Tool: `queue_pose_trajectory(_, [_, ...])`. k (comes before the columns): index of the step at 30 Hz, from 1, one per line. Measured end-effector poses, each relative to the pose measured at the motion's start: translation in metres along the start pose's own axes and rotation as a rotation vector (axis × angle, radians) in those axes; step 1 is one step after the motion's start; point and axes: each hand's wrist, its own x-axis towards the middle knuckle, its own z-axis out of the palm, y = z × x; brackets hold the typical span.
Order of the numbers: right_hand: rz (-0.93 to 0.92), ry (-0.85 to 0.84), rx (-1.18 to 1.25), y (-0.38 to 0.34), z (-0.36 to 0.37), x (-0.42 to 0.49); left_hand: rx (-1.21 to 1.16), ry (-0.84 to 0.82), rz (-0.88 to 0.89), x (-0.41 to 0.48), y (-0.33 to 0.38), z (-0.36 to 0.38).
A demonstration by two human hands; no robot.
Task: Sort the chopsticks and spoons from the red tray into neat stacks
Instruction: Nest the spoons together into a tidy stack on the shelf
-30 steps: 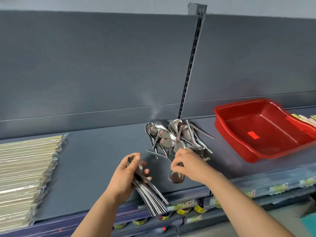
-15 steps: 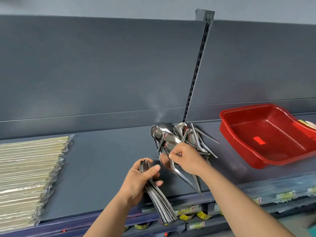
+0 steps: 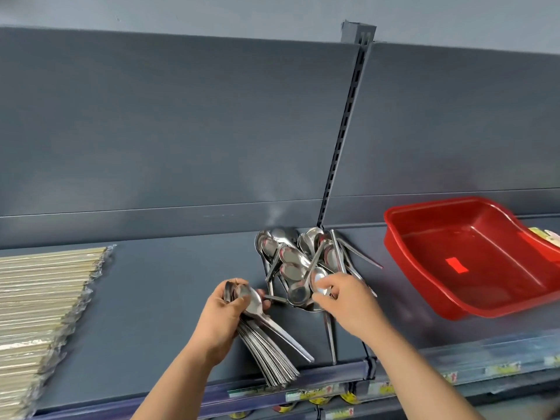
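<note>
A loose pile of steel spoons (image 3: 298,257) lies on the grey shelf (image 3: 169,283) against its back wall. My left hand (image 3: 222,313) grips a nested stack of spoons (image 3: 266,338), bowls up by my thumb, handles fanning down toward the shelf's front edge. My right hand (image 3: 345,301) is at the near side of the pile and pinches the bowl of one spoon (image 3: 319,281) there. Packs of wrapped chopsticks (image 3: 39,301) lie stacked at the left. The red tray (image 3: 472,256) stands at the right with nothing in it but a red label.
A slotted upright (image 3: 345,140) runs up the grey back panel above the pile. Price labels (image 3: 315,395) line the shelf's front rail. More wrapped packs (image 3: 545,236) show at the far right, behind the tray.
My right hand added a spoon to the stack in my left hand, then went back to the pile and took hold of another. The left hand and its stack shifted slightly.
</note>
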Motion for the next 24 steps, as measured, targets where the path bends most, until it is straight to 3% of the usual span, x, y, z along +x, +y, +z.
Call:
queue_pose_trajectory(5, [-0.131, -0.098, -0.195, 0.015, 0.008, -0.005, 0.002, 0.000, -0.035, 0.001, -0.003, 0.005])
queue_pose_trajectory(13, [-0.374, -0.001, -0.332, 0.020, 0.009, -0.002, 0.020, 0.065, -0.076, 0.002, -0.004, 0.010])
queue_pose_trajectory(15, [-0.359, 0.029, -0.197, 0.017, 0.007, -0.002, 0.009, 0.096, -0.052, 0.002, -0.003, 0.008])
queue_pose_trajectory(19, [-0.175, 0.035, 0.324, 0.006, -0.004, -0.002, 0.006, 0.100, -0.008, 0.002, 0.002, 0.006])
queue_pose_trajectory(24, [-0.069, -0.091, 0.574, -0.003, -0.005, 0.001, -0.080, 0.033, -0.043, 0.001, 0.014, 0.012])
